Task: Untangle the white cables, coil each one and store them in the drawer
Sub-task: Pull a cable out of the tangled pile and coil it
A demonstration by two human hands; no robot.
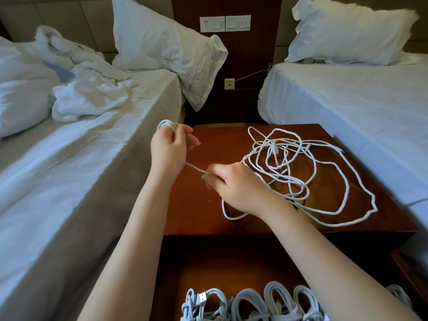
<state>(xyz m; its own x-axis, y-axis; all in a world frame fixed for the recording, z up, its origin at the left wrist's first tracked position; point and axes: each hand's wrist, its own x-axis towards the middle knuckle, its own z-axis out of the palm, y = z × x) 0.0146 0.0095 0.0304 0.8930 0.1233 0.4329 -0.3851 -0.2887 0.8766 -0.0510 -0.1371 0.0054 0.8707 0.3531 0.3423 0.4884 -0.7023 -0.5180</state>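
Head view looks down on the glossy reddish-brown wooden tabletop (208,216) of a nightstand set between two beds with white sheets, the left bed (69,170) to the left of the fingers and the right bed (335,100) to their right. Beyond the fingers, a dark wood wall panel carries a white socket-and-switch plate (225,23), with a small cream socket (229,84) lower down.

Nearer than the fingers, below the tabletop's front edge, a dark wooden drawer (196,272) stands pulled open. A row of coiled white cables (254,302) lies in it, with a silver USB plug (203,297) showing at its left end.

The left hand (169,147) is raised over the tabletop's left edge, its fingers (185,129) clamped on a small white coil of cable (165,124). From there a taut white strand (196,168) runs to the right hand (238,186), whose fingers (209,179) are pinched together on it. Just right of those fingers, a tangle of loose white cables (289,163) sprawls over the tabletop, with one loop passing under the right wrist.

The right forearm crosses over the drawer and hides part of the coiled row. A plump white pillow (162,42) and a crumpled white cloth (88,93) lie on the left bed, and a second white pillow (347,33) lies on the right bed.
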